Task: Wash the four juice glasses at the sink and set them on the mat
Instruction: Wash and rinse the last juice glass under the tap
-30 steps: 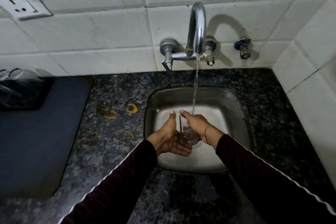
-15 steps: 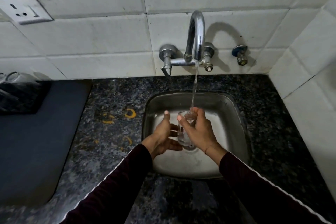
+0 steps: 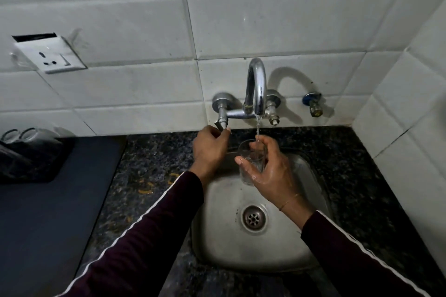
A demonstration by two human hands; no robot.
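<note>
Clear glass [image 3: 251, 164] is held upright over the sink [image 3: 217, 236] by the right hand [image 3: 270, 171], fingers wrapped round it, partly hiding it. The tap handle [image 3: 220, 124] is pinched by the left hand [image 3: 210, 149]. Two glasses [image 3: 21, 135] at the mat's [image 3: 48, 212] edge are barely made out.

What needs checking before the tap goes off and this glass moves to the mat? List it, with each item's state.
1. Right hand grips the glass: ok, fingers wrap its side.
2. Glass upright under the stream: ok, water falls into its mouth.
3. Left hand on the tap handle: ok, fingertips pinch it.
4. Water off: not ok, it runs from the spout.
5. Glass rinsed clean: cannot tell.
6. Room on the mat: ok, bare surface in front of the glasses at its far end.
</note>
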